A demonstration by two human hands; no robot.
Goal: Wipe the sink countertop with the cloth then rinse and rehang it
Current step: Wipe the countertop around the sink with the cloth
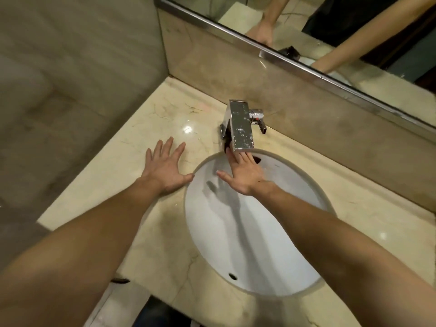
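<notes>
Nearest the camera, the white oval ceramic basin [259, 232] sat sunk into the glossy cream marble countertop [151, 232]. The left hand [165, 168] lay flat on the marble just beside the basin rim, fingers spread and holding nothing. The right hand [243, 175] reached across the bowl with straight fingers, their tips hidden beneath the spout of the square chrome faucet [240, 123], grasping nothing that could be seen. Something dark [227, 144] showed under that spout; it was probably the dark cloth, though the faucet covered most of it. If so, it would likely be soft, limp and light, heavier and clingier if wet. The best hold would be a pinched, bunched fold at its exposed edge, drawn out toward the bowl. Beyond ran the metal-framed mirror [330, 31].
</notes>
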